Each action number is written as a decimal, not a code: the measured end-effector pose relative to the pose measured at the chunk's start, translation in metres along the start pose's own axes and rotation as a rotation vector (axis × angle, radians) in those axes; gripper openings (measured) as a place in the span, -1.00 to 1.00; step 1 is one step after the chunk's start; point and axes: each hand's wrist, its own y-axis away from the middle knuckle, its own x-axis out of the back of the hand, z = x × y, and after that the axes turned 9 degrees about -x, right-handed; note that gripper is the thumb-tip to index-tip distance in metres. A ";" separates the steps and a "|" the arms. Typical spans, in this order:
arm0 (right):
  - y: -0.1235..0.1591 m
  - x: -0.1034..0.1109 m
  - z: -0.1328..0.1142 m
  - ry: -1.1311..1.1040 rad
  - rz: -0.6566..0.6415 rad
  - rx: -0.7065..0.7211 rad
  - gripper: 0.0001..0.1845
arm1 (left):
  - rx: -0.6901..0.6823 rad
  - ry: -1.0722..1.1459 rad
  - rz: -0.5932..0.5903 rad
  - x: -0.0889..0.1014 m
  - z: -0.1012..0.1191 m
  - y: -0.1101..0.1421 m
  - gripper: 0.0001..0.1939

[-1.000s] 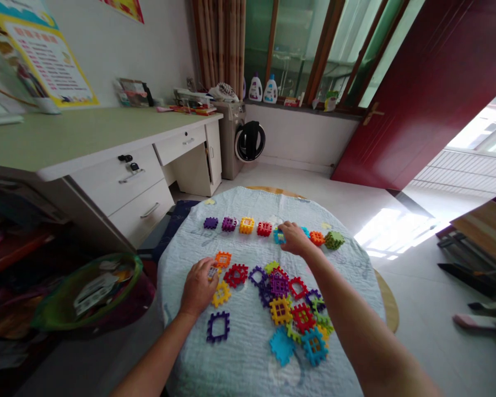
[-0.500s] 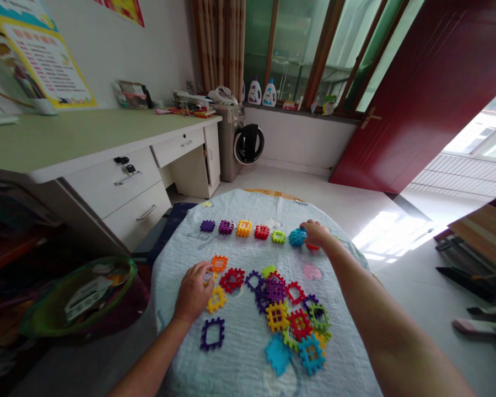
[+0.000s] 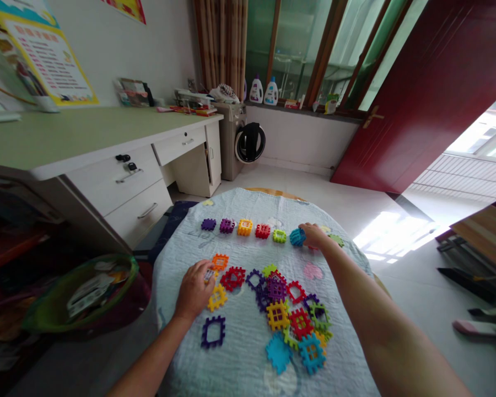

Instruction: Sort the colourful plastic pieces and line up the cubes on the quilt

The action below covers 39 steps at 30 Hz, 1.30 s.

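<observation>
I work over a round table spread with a pale blue cloth, its wooden rim showing at the far edge. Beyond are pale floor, a desk to the left and a red door to the right. Bare cloth runs between the far row and the nearer pieces, and again left of the heaped pieces. My right hand has its fingertips against the blue stack, toward the far right edge; I cannot tell how tightly that grip is closed. My left hand, nearer the left edge, has bent fingers over a small yellow-and-white piece, their closure unclear, between an orange piece and a yellow piece.
</observation>
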 end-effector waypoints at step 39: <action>0.162 -0.079 -0.063 -0.854 0.294 -0.234 -0.59 | 0.018 0.057 0.052 0.001 -0.001 -0.001 -0.70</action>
